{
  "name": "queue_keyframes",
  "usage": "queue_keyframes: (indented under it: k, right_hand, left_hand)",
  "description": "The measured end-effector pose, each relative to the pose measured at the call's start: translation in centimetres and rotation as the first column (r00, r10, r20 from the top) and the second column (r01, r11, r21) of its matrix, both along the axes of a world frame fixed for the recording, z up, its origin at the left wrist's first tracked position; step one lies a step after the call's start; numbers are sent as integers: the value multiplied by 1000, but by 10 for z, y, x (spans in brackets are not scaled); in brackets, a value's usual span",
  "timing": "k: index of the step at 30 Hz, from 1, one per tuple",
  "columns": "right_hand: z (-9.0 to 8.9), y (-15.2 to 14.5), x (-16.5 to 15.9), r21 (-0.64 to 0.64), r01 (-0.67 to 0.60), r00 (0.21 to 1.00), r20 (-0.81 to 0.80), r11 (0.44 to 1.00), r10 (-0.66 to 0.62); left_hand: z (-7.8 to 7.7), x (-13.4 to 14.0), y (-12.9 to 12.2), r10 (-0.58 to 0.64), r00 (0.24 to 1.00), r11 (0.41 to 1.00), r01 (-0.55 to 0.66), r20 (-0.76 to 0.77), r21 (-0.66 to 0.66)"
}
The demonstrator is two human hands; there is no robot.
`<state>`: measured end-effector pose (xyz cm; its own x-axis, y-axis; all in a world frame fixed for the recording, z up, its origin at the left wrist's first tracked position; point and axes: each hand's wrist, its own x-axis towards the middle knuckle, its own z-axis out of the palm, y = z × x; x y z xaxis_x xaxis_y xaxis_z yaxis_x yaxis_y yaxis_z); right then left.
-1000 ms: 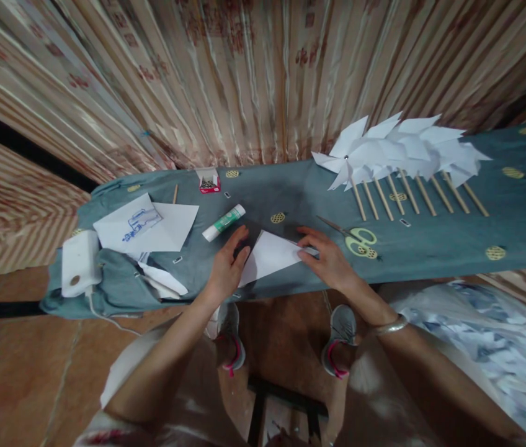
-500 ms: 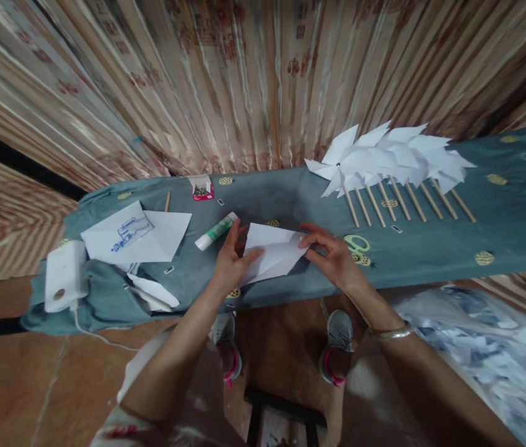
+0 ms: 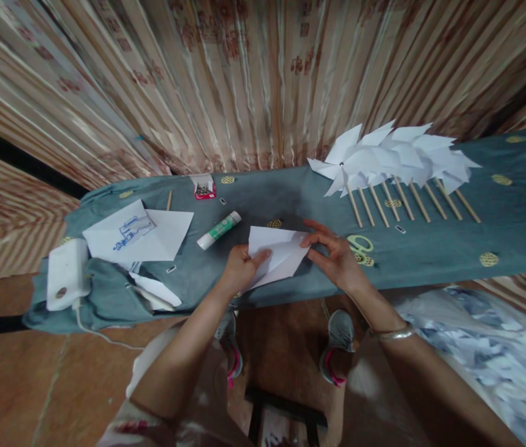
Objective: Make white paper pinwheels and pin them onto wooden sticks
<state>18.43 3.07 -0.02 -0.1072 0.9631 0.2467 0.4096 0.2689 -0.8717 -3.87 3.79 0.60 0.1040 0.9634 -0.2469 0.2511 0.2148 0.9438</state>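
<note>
Both of my hands hold a folded sheet of white paper (image 3: pixel 275 251) above the cloth-covered table. My left hand (image 3: pixel 240 268) grips its left side, thumb on top and the fingers hidden underneath. At the paper's right corner, my right hand (image 3: pixel 332 251) pinches the edge between thumb and fingers. A glue stick (image 3: pixel 219 230) lies just beyond my left hand. Close to my right hand are the yellow-green handles of scissors (image 3: pixel 360 243); the rest of them is hard to make out.
Several white paper pinwheels (image 3: pixel 397 155) on wooden sticks lie overlapping at the back right. A red box of small metal pins (image 3: pixel 204 187), paper sheets (image 3: pixel 170 233) and a white power strip (image 3: pixel 66 273) are on the left. A bag of paper pieces (image 3: pixel 490 354) stands below right.
My left hand has shifted slightly down and right along the paper, and its fingers have gone from spread at the edge to curled under it. My right hand keeps its pinch.
</note>
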Motion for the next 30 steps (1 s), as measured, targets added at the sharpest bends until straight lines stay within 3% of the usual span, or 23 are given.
queue_keyframes:
  k: [3,7,15,23,30]
  right_hand:
    - [1,-3,-3,73,25,993,117,997,-34]
    - [1,-7,-8,161,31,974,218,987,-66]
    - [9,-20,-13,253,-85,887,459,964,-43]
    - [7,-35,-26,373,-209,799,598,904,-62]
    - [1,-41,-26,450,-269,759,643,851,-100]
  left_hand:
    - [-1,-3,3,69,992,993,-58,-104,104]
    - [0,-5,7,98,988,968,-68,-117,240]
    - [-4,-5,9,112,981,934,-50,-156,354]
    - [0,-1,8,140,979,920,-74,-146,385]
    - [-6,5,4,137,991,964,-132,-4,232]
